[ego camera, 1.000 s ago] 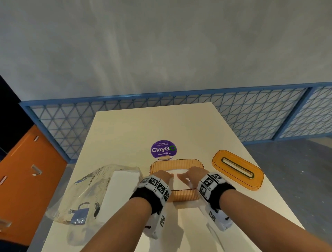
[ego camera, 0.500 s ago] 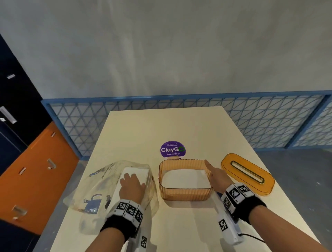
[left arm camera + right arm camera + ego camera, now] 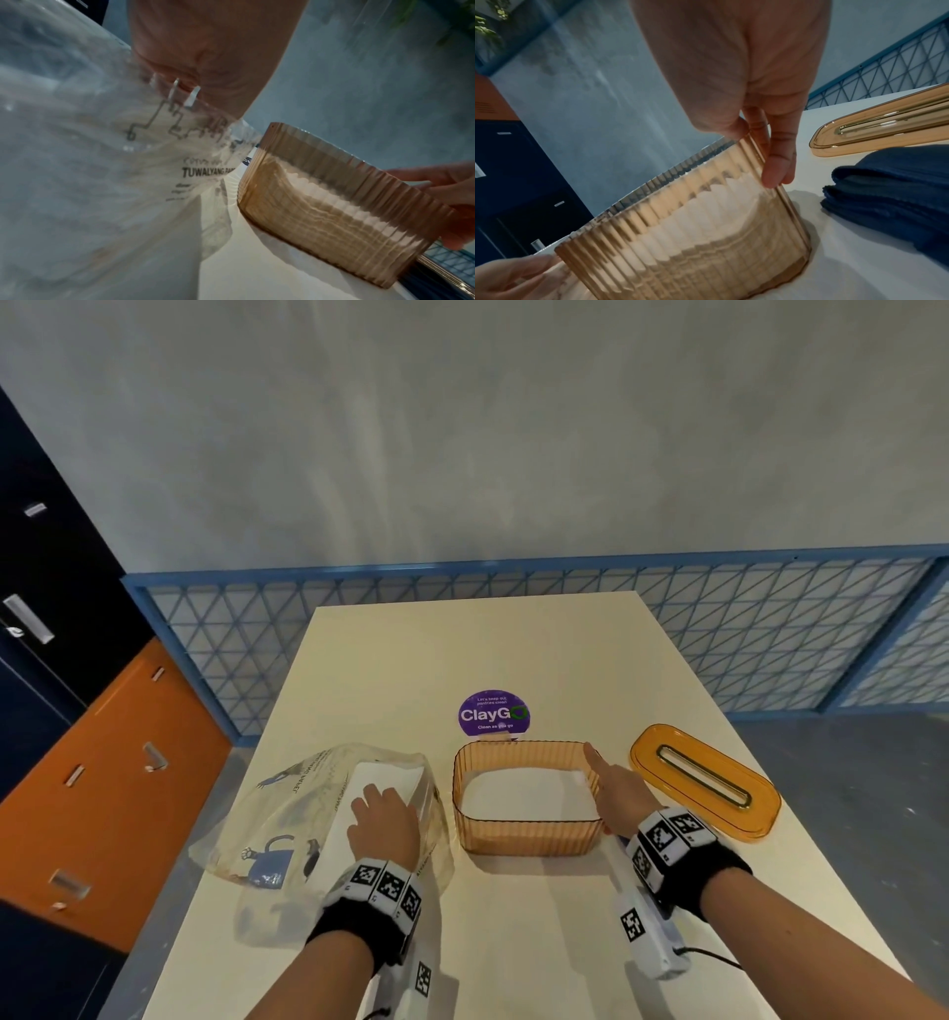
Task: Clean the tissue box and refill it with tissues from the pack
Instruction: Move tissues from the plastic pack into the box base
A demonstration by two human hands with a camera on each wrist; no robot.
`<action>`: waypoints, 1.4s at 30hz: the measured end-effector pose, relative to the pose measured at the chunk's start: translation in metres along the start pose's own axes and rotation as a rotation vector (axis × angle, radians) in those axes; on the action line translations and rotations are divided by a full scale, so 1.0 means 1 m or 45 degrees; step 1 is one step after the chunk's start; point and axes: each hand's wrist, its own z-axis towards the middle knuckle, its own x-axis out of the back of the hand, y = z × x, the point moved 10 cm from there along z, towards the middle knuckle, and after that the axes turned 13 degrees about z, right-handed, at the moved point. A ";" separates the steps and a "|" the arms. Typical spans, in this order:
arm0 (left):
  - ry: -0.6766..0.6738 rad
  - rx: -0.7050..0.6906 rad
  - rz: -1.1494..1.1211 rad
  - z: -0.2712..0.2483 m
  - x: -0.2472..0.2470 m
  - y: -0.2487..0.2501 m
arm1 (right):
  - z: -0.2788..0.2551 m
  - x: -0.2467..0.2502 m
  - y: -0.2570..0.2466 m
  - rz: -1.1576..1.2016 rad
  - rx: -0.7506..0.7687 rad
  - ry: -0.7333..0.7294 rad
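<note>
On the smooth cream table [image 3: 513, 649] stands the tissue box [image 3: 526, 834], a rounded rectangle of ribbed, see-through amber plastic, open at the top, with a flat white stack of tissues [image 3: 524, 796] lying inside it. The right hand [image 3: 619, 796] is at the box's right end: its straight fingers [image 3: 777, 162], pressed together, lie against the outside of the fluted wall, while the thumb rests at the rim. Just left of the box sits the tissue pack [image 3: 308, 819], a crinkled clear plastic bag printed with blue figures and grey lettering, holding a white block of tissues. The left hand [image 3: 382, 829] rests on top of that white block, fingers slightly spread; whether they pinch the film cannot be told. The glossy amber lid [image 3: 706, 780], an oblong with a long slot, lies flat to the box's right. A folded dark blue cloth [image 3: 895, 188], nubby in texture, lies near the right hand. A round purple sticker [image 3: 493, 713] sits behind the box.
</note>
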 end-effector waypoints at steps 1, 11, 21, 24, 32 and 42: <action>0.003 -0.002 -0.005 0.000 0.000 0.000 | -0.001 0.001 0.000 0.008 -0.001 0.002; -0.042 -0.024 0.023 -0.004 0.008 -0.002 | 0.000 -0.001 0.002 0.004 -0.009 -0.011; 0.358 -0.034 -0.396 -0.034 0.142 -0.040 | -0.021 0.040 -0.069 0.429 0.373 0.193; 0.565 -0.189 -0.551 -0.060 0.176 -0.020 | -0.034 0.013 -0.108 1.112 0.229 -0.309; 0.546 -0.794 -0.572 -0.087 0.142 0.053 | -0.043 0.010 -0.133 1.576 0.056 -0.616; -0.630 0.291 -2.110 -0.048 0.044 0.027 | -0.041 0.050 -0.112 1.593 0.128 -0.469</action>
